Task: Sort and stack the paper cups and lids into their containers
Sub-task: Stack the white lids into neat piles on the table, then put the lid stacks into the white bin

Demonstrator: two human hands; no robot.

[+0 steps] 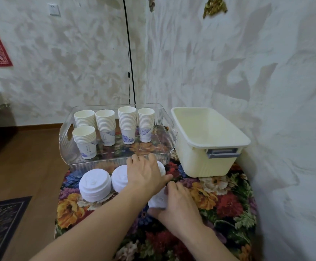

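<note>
Nearest the camera, two bare forearms were stretched out over a floral tablecloth [219, 200]. A short stack of white lids [158, 201] was gripped by the right hand [179, 206], with the fingers curled over its top and the thumb tucked under its near side. A second lid stack [162, 167], close against the front wall of the clear bin, was covered by the left hand [146, 172]; the fingers were spread and bent over it, but whether it was truly clasped or only touched could not be told. Two further lid stacks [95, 183] were seen standing just to the left, side by side and untouched.

Inside the clear bin [67, 136] five cup stacks [127, 127] were stood upright, four along the back and one nearer the front left, so the cup half of the sorting was judged to be done. A cream tub [209, 147] beside it on the right was seen with nothing in it, and no lid had yet been placed there.

The step in hand was judged to be the gathering of lids. For the next move, the held stack would need to be lifted level, so that the nested lids were not spilled, carried rightward over the tub's rim and set down flat on its floor, with room left beside it for the other stacks.
</note>
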